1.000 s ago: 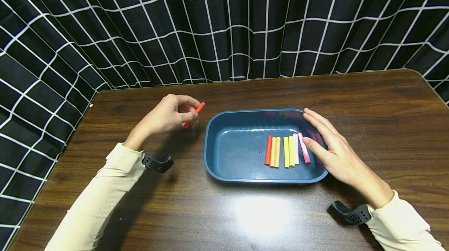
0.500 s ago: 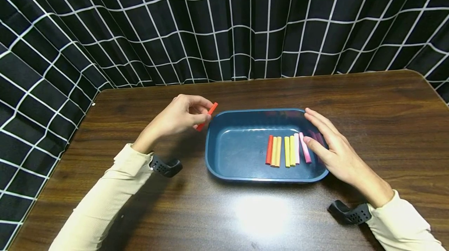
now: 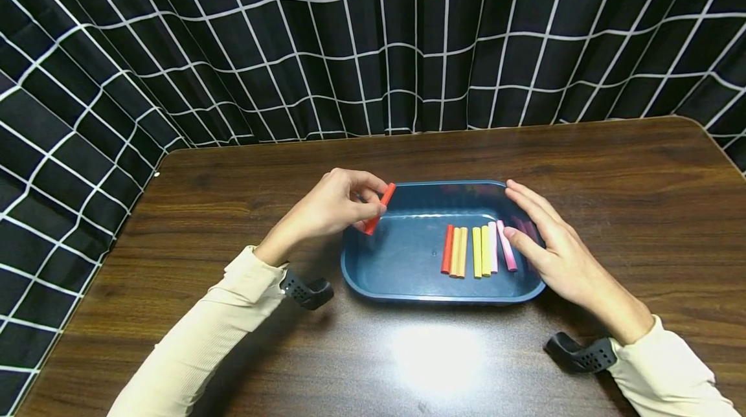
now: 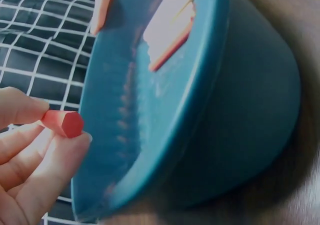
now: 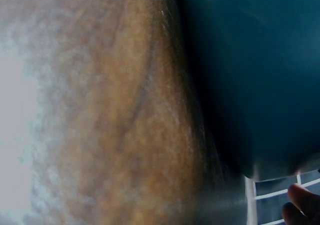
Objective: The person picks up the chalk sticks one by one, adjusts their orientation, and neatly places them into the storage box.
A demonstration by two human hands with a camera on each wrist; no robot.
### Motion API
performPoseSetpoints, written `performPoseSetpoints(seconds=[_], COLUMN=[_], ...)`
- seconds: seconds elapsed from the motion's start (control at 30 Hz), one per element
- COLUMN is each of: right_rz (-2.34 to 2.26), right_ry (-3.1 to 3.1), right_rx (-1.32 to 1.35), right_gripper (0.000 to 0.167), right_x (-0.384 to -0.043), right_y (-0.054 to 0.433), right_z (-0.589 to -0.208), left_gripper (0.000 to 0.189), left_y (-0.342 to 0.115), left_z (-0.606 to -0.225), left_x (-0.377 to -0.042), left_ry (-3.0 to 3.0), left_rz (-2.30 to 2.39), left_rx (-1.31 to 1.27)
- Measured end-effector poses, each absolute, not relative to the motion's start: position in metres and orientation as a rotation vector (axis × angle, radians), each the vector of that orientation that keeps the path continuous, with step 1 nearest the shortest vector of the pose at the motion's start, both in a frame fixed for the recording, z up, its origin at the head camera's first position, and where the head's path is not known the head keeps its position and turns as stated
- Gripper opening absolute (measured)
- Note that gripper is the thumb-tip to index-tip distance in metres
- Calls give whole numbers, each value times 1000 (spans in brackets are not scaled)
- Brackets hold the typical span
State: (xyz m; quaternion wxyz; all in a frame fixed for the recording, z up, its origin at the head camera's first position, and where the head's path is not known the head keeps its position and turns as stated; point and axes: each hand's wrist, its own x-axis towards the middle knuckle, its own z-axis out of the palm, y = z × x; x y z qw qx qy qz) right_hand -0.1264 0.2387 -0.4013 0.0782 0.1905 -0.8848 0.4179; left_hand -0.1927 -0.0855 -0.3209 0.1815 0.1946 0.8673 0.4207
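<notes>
My left hand [image 3: 348, 205] pinches a red six-sided stick [image 3: 387, 195] between thumb and fingers, over the left end of a blue plastic tray [image 3: 408, 298]. In the left wrist view the flat end of the red stick [image 4: 73, 124] faces the camera. Inside the tray lies a row: another red stick [image 3: 447, 249], two tan sticks [image 3: 458, 252], two yellow sticks [image 3: 481, 251] and two pink sticks [image 3: 500, 247]. With fingers extended, my right hand [image 3: 553, 248] rests at the tray's right rim, its thumb over the inside near the pink sticks.
The tray stands on a dark wood-grain table [image 3: 280, 352], with a bright glare spot in front of it. A black curtain with white grid lines [image 3: 373, 41] hangs behind the table and along its left side.
My left hand has carried the red stick rightward, from the table left of the tray to over the tray's left end. My right hand and the sticks in the tray stay put.
</notes>
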Motion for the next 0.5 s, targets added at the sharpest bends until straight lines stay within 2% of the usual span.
performPoseSetpoints(seconds=[0.5], right_rz=[1238], right_ry=[-2648], right_rx=[567], right_gripper=[60], right_x=[-126], right_y=[240], right_z=[-402], left_gripper=[33], left_y=[-58], left_z=[-340], left_x=[-187], left_ry=[2424], left_rz=[1210], left_rx=[547])
